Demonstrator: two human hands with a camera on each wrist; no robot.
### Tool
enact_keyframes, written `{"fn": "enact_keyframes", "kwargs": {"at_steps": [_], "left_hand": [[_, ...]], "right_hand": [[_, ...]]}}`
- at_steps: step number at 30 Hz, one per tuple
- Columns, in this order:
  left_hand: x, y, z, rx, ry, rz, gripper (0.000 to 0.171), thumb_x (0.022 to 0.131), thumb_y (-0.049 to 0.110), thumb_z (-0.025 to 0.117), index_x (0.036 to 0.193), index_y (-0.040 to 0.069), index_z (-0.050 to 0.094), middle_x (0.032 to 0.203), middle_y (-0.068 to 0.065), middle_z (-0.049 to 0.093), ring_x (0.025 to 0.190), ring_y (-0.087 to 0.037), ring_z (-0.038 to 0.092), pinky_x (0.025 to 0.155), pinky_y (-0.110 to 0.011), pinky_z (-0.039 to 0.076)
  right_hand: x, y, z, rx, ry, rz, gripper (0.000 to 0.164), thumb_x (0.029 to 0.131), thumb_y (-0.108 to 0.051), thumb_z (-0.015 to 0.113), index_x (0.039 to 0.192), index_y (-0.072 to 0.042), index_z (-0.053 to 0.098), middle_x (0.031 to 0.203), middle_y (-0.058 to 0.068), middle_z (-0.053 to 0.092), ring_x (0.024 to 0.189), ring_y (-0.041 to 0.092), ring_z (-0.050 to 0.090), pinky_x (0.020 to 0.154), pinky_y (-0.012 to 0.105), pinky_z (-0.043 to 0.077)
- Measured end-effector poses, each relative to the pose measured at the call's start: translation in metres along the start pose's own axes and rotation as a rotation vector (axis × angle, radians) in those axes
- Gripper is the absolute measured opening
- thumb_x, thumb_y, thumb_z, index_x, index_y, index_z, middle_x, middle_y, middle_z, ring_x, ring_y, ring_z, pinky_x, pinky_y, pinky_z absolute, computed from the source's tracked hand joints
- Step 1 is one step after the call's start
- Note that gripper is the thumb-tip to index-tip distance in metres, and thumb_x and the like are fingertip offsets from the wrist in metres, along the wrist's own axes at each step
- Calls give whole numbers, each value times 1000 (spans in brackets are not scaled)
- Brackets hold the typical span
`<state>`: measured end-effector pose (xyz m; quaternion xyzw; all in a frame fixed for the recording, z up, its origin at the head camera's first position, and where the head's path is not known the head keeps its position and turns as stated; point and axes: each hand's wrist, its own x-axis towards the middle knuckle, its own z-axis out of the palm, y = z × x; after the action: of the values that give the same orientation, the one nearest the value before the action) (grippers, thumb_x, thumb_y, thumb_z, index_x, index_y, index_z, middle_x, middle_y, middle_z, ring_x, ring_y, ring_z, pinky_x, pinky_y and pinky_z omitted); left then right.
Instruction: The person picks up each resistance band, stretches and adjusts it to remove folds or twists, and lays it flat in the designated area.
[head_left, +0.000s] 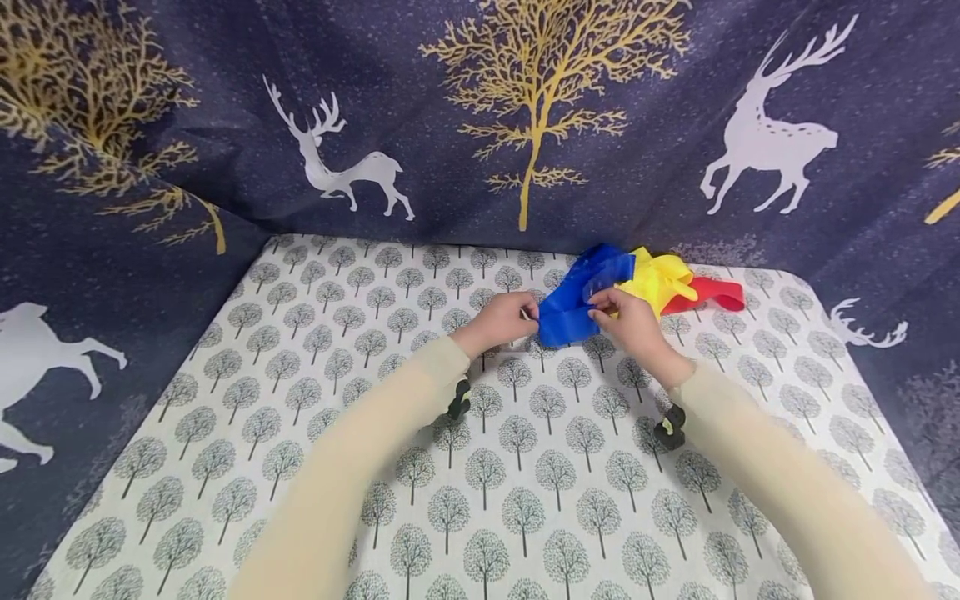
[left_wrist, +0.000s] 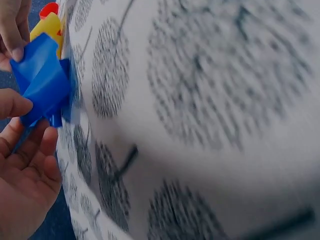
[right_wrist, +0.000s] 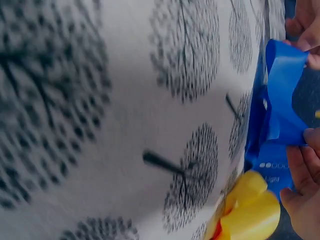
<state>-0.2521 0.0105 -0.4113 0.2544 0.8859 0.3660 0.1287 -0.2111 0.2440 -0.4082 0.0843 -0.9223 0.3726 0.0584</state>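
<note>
A blue resistance band (head_left: 567, 323) lies partly bunched toward the back of the table, its near end raised in a loop between the hands. My left hand (head_left: 501, 322) pinches its left edge between thumb and fingers. On the other side, my right hand (head_left: 634, 327) pinches the band too. In the left wrist view the blue band (left_wrist: 42, 75) is spread between both thumbs. Small print reading "Light" shows on the blue band (right_wrist: 274, 172) in the right wrist view. Behind the right hand lie a crumpled yellow band (head_left: 662, 277) and a red band (head_left: 718, 294).
A white tablecloth (head_left: 450, 500) printed with grey trees covers the table. Behind it hangs a dark blue curtain (head_left: 450, 50) with white deer and golden trees. The bands lie close to the table's back edge. A dark strap piece (head_left: 670, 427) hangs beneath the right wrist.
</note>
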Motion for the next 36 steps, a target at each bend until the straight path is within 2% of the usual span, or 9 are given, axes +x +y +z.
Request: {"fn": "enact_keyframes", "kwargs": {"at_steps": [5, 12, 16, 20, 24, 27, 31, 34, 36], "left_hand": [[-9, -6, -9, 32, -63, -21, 13, 89, 5, 68, 102, 3, 66, 110, -12, 72, 100, -23, 66, 92, -31, 54], [-12, 8, -11, 193, -125, 146, 48, 91, 13, 70, 137, 2, 60, 142, -14, 59, 131, -29, 56, 113, -39, 44], [-11, 17, -9, 178, -208, 165, 48, 95, 17, 68, 140, 4, 59, 142, -12, 61, 133, -27, 55, 115, -36, 42], [-13, 16, -8, 152, -251, 123, 34, 96, 19, 68, 127, 6, 68, 121, -8, 72, 111, -20, 65, 98, -27, 50], [-18, 10, -8, 149, -244, 149, 13, 94, 18, 72, 98, 6, 70, 91, -2, 69, 81, -11, 56, 75, -20, 46], [-25, 8, -9, 134, -235, 177, 15, 91, 14, 74, 83, 8, 63, 91, -5, 70, 76, -12, 54, 73, -22, 46], [-39, 8, -11, 191, -231, 194, 22, 91, 15, 75, 76, 12, 59, 126, -13, 71, 108, -23, 65, 101, -34, 50], [-48, 9, -13, 274, -215, 190, 22, 91, 18, 74, 76, 14, 59, 143, -12, 60, 137, -31, 52, 119, -47, 36], [-52, 10, -15, 333, -204, 183, 21, 92, 22, 73, 77, 16, 59, 149, -9, 56, 144, -33, 43, 122, -51, 30]], "right_hand": [[-14, -11, 10, 55, 10, -31, 15, 94, 2, 68, 108, 7, 68, 99, 24, 71, 92, 38, 68, 81, 36, 56], [-29, -25, 26, 167, 24, 21, 16, 94, 0, 69, 107, 8, 68, 95, 22, 71, 79, 14, 63, 67, 14, 49], [-31, -32, 34, 270, 20, 52, 16, 93, 2, 69, 106, 11, 66, 91, 21, 69, 76, 1, 58, 66, 12, 50], [-32, -35, 38, 327, 1, 107, 18, 93, 0, 70, 108, 10, 66, 89, 14, 69, 76, 1, 58, 67, 13, 50], [-32, -34, 40, 345, -59, 151, 21, 96, -4, 68, 112, 9, 65, 95, 16, 70, 81, 8, 62, 71, 16, 53], [-29, -30, 40, 339, -91, 134, 22, 99, -3, 62, 117, 11, 63, 104, 24, 70, 87, 20, 68, 75, 21, 57], [-19, -24, 36, 218, -97, 54, 24, 101, 1, 56, 122, 11, 61, 110, 29, 67, 92, 35, 69, 74, 28, 59], [-9, -20, 30, 75, -82, -1, 27, 100, 2, 56, 124, 12, 61, 114, 31, 66, 96, 41, 67, 77, 40, 59], [-3, -18, 26, 1, -75, -12, 29, 99, 3, 56, 126, 13, 60, 121, 33, 64, 104, 44, 64, 86, 49, 56]]}}
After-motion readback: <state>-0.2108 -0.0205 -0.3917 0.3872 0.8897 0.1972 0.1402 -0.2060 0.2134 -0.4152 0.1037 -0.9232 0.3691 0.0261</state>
